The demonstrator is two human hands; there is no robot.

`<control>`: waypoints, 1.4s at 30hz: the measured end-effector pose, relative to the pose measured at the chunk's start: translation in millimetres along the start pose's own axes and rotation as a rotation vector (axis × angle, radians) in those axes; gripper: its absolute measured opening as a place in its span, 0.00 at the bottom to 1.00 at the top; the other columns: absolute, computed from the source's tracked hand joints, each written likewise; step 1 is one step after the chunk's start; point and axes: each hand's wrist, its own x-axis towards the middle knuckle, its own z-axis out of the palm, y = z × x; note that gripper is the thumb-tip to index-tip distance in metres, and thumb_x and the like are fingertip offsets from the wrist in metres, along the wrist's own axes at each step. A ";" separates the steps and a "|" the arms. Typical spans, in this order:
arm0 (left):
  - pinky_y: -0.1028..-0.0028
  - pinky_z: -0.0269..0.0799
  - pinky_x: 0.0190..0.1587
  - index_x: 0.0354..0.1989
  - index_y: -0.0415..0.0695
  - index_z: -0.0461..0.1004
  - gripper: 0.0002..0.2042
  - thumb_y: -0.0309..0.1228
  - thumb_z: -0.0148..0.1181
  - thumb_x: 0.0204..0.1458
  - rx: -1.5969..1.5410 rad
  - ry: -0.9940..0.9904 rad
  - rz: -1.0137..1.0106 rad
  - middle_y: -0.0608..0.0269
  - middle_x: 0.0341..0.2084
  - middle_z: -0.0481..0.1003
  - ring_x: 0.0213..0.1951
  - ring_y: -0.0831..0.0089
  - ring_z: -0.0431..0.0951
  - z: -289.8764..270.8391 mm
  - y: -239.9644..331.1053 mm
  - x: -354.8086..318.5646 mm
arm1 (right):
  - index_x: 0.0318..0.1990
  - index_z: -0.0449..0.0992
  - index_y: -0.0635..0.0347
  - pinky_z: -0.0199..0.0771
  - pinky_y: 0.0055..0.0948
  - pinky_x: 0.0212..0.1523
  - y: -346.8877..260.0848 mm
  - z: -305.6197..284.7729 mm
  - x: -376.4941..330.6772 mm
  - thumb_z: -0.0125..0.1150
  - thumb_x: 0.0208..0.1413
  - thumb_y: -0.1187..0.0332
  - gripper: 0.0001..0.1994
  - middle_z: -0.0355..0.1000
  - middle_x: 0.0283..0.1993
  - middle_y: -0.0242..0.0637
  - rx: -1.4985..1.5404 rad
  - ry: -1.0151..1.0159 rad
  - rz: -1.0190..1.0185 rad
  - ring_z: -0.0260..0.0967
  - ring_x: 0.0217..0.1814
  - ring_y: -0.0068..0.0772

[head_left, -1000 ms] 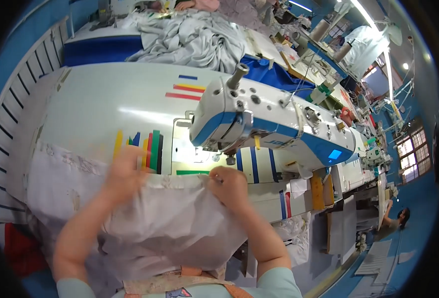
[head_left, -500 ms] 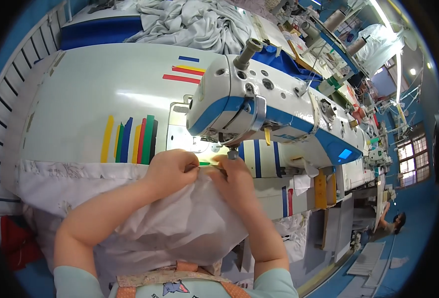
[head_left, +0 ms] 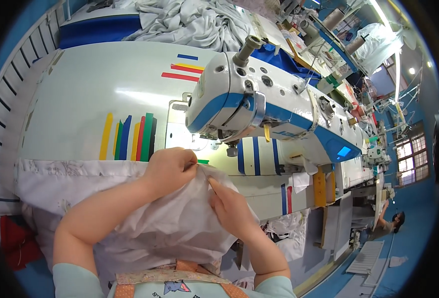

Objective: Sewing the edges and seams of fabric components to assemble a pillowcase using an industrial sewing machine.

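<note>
White cloth (head_left: pixel 165 223) hangs over the front edge of the sewing table and across my lap, its hemmed top edge lying along the tabletop. My left hand (head_left: pixel 170 169) is closed, pinching that edge just in front of the sewing machine (head_left: pixel 224 99). Lower and to the right, my right hand (head_left: pixel 232 211) grips the cloth, the thumb side uppermost; some of its fingers are hidden by the folds. A small bit of green (head_left: pixel 203 161) shows beside my left fingertips. The needle area stands just beyond both hands, lit by the machine's lamp.
Coloured strips (head_left: pixel 130 139) are stuck on the tabletop left of the machine, with more behind it and to the right. A heap of grey-white fabric (head_left: pixel 189 25) lies at the back. A white railing (head_left: pixel 1 109) runs along the left. Another person (head_left: pixel 391 223) sits far right.
My right hand has dropped away from the needle area, down and slightly right, onto the hanging cloth. My left hand has stayed nearly in place, still holding the edge.
</note>
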 end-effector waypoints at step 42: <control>0.64 0.71 0.32 0.25 0.43 0.74 0.05 0.30 0.62 0.42 0.172 -0.098 0.250 0.57 0.23 0.75 0.29 0.57 0.76 -24.9 -9.8 -10.7 | 0.33 0.76 0.62 0.72 0.33 0.38 68.6 -101.1 -63.0 0.65 0.43 0.72 0.08 0.75 0.31 0.39 -0.254 0.669 -0.042 0.73 0.35 0.37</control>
